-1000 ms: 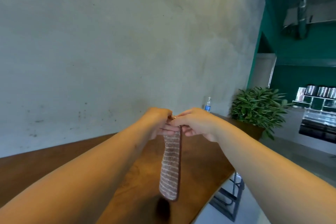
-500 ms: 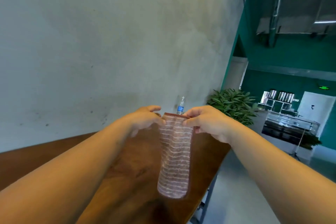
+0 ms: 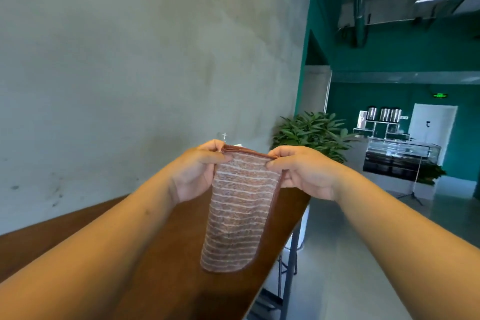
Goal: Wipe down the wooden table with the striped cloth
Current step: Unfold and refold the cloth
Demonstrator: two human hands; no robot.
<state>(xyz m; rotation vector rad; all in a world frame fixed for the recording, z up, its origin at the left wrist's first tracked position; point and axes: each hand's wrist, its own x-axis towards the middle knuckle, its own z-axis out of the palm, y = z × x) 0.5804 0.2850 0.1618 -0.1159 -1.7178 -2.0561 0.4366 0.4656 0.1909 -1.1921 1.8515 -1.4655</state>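
Cloth hangs folded above the table, and we pinch its top corners, left hand and right hand, thumbs pressed against curled fingers. Behind it we see a plant.

Cloth: ribbed woven fabric, matt, brown-edged. Table: dark wood, smooth with a low sheen. Wall: bare concrete, matt, mottled.
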